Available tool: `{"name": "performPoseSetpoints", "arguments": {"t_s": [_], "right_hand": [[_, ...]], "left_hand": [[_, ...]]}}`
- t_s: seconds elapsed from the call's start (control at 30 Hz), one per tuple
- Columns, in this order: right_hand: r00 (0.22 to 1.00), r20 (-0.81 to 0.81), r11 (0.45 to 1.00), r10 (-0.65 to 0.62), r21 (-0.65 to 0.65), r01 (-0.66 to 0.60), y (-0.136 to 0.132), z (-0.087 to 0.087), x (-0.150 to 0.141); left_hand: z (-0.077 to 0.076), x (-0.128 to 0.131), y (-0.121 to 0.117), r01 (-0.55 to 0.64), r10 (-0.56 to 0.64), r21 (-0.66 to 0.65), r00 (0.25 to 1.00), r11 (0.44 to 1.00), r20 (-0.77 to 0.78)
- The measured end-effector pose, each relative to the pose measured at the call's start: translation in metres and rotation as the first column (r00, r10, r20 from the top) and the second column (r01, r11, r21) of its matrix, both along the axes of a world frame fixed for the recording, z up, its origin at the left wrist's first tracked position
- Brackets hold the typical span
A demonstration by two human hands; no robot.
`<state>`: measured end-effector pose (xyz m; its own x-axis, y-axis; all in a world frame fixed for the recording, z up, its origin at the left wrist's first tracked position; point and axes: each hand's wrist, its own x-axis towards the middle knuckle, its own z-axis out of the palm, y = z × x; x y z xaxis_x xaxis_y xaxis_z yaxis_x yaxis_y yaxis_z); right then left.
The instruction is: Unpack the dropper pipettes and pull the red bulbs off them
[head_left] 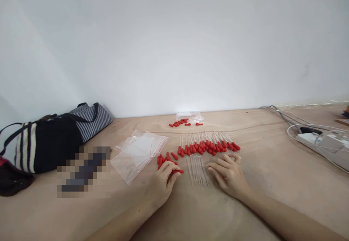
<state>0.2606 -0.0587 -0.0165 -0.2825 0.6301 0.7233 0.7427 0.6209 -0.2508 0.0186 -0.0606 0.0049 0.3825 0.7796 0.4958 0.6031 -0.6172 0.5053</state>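
Observation:
My left hand point(167, 175) is closed, pinching a red rubber dropper bulb point(180, 171) whose end points to the right. Just beyond it lie several loose red bulbs point(173, 156), partly covered by my fingers. My right hand point(227, 171) pinches a thin clear dropper tube point(204, 165), and most of that tube is hard to make out. Between my hands, bare clear tubes point(195, 173) lie side by side on the table. Beyond them stretches a row of droppers with red bulbs point(209, 147) fitted, their tubes pointing toward the wall.
Clear zip bags point(140, 148) lie left of the bulbs. Near the wall are more red bulbs point(178, 123) and a clear bag point(191, 116). A black and striped bag point(57, 143) stands far left. A white power strip point(324, 144) with cables is at right.

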Motion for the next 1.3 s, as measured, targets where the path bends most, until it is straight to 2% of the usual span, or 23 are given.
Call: {"name": "performPoseSetpoints", "arguments": {"t_s": [0.13,0.3,0.47,0.73,0.9,1.07,1.3], "right_hand": [[0.997,0.009,0.994,-0.083,-0.065,0.083,0.001,0.000,-0.002],[0.984,0.002,0.975,-0.175,-0.140,0.174,0.001,-0.003,-0.006],[0.982,0.025,0.953,-0.190,-0.234,0.190,0.007,-0.008,-0.009],[0.991,0.022,0.963,-0.133,-0.235,0.134,0.006,-0.012,-0.015],[0.992,0.003,0.962,-0.130,-0.242,0.127,0.002,-0.009,-0.019],[0.995,-0.035,0.951,-0.097,-0.297,0.082,0.000,-0.004,-0.020],[0.991,-0.038,0.965,-0.125,-0.237,0.113,-0.003,0.002,-0.020]], "left_hand": [[0.006,-0.008,0.019,-0.067,0.068,0.121,0.998,0.990,-0.007],[0.011,-0.016,0.049,-0.222,0.230,0.078,0.966,0.972,-0.120],[0.009,-0.016,0.056,-0.368,0.372,0.069,0.885,0.927,-0.280],[0.011,-0.004,0.051,-0.311,0.338,0.133,0.879,0.941,-0.336],[0.020,0.021,0.074,-0.420,0.391,0.069,0.759,0.905,-0.521],[0.020,0.036,0.103,-0.525,0.423,-0.005,0.691,0.851,-0.586],[0.020,0.044,0.109,-0.577,0.422,-0.045,0.645,0.815,-0.637]]}}
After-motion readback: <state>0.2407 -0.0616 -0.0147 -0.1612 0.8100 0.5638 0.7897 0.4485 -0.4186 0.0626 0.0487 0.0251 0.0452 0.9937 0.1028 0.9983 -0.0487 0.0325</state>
